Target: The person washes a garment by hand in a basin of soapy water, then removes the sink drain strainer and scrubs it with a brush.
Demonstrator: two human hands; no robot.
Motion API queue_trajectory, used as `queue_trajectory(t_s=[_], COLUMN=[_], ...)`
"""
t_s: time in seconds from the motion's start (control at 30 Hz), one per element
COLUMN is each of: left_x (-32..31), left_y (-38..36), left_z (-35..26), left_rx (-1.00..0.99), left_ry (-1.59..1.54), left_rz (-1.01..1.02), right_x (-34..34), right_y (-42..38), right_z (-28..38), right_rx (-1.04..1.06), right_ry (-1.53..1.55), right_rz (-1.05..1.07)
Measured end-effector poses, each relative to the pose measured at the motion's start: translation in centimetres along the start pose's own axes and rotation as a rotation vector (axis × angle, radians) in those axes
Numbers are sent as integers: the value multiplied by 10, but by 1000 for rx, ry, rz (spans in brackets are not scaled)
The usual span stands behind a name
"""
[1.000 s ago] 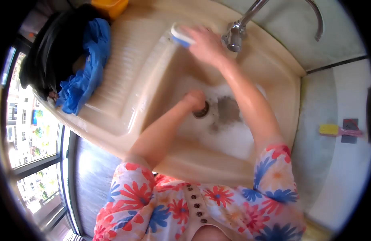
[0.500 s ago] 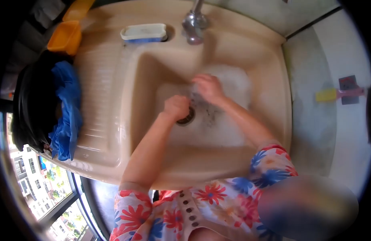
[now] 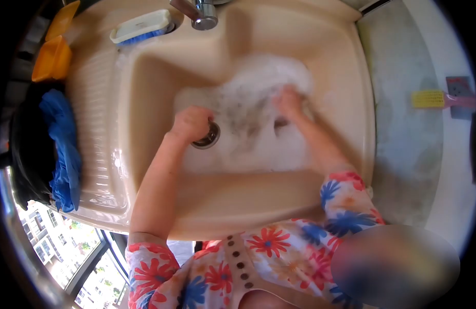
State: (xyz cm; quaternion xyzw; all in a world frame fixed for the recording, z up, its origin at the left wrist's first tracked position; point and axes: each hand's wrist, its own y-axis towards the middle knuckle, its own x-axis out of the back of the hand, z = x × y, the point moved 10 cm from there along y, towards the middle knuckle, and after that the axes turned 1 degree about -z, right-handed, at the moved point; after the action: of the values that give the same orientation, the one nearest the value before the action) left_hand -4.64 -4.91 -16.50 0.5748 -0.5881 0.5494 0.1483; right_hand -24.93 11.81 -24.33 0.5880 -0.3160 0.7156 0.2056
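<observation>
My left hand [image 3: 192, 123] is curled closed at the upper left edge of the drain [image 3: 208, 136] in the beige sink basin [image 3: 150, 134]. What its fingers grip, if anything, is hidden. White soap suds [image 3: 269, 72] cover much of the basin floor, with a greyish patch of thinner foam between the two hands. On the right side, my right hand [image 3: 289, 103] reaches down into the suds. It is smeared by motion and its fingers are partly lost in the foam. A small dark patch shows in the foam just below it.
A chrome faucet [image 3: 203, 18] stands behind the basin. Left of it a white-backed brush with blue bristles [image 3: 142, 28] lies on the rim. An orange container [image 3: 51, 59] and blue cloth or plastic [image 3: 63, 149] sit at far left. A yellow-and-pink brush [image 3: 428, 99] is at the right wall.
My right hand has moved rightward through the suds, away from my left hand. The left hand stays closed at the drain. The whole view has shifted, so the sink sits further left and higher.
</observation>
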Motion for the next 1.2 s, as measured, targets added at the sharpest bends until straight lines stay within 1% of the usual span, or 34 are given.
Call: queue_trajectory(t_s=[0.03, 0.13, 0.2, 0.23, 0.3, 0.37, 0.4, 0.43, 0.47, 0.53, 0.7, 0.77, 0.8, 0.83, 0.9, 0.93, 1.0, 1.07, 1.1, 1.13, 1.17, 1.2], left_x=[0, 7, 5, 4, -1, 1, 3, 3, 4, 5, -1, -1, 0, 2, 10, 12, 11, 0, 0, 0, 1, 1], left_y=[0, -1, 1, 2, 2, 2, 1, 1, 1, 1, 5, 6, 5, 3, 0, -1, 1, 7, 9, 8, 6, 5], left_z=[-2, -2, 2, 7, 10, 10, 10, 12, 17, 19, 29, 27, 27, 25, 17, 19, 20, 28, 35, 32, 32, 30], left_rx=[1, 11, 22, 28, 41, 26, 19, 21, 22, 36, 48, 59, 66, 52, 20, 29, 44, 42, 51, 33, 47, 55], left_ry=[1, 4, 5, 0, -9, 6, 14, 9, 3, -14, 10, 3, -3, 6, 21, 23, 26, -7, -16, 39, 18, -6], left_rz=[3, -3, -7, -9, -2, -25, -36, -37, -41, -46, -45, -38, -33, -42, -57, -57, -44, -31, -39, -39, -27, -12], right_x=[15, -22, -81, -82, -54, -55, -28, -16, -24, -83, -115, -80, -22, 23, 26, 19, -1, -60, -86, -95, -105, -112], right_y=[5, 1, -23, -37, -73, -44, -45, -57, -71, -88, -43, -19, -9, -9, -1, -9, -59, -131, -141, -156, -170, -184], right_z=[-31, -46, 14, 41, 89, -7, -35, -52, -42, -49, 16, 9, -10, -24, -77, -74, -68, -63, -55, -45, -34, -9], right_rx=[-77, -190, 68, 234, 549, 76, -71, -104, -15, -158, 117, 251, 333, 412, 298, 318, 355, 486, 520, 505, 493, 429], right_ry=[28, -38, -478, -248, 226, 447, -20, -138, -243, 118, 303, 61, -216, -495, -729, -809, -959, -859, -777, -686, -593, -507], right_rz=[-210, -245, -189, -100, 95, -65, -133, -199, -183, -197, -46, -177, -333, -485, -161, -28, 255, 645, 298, 265, 232, 508])
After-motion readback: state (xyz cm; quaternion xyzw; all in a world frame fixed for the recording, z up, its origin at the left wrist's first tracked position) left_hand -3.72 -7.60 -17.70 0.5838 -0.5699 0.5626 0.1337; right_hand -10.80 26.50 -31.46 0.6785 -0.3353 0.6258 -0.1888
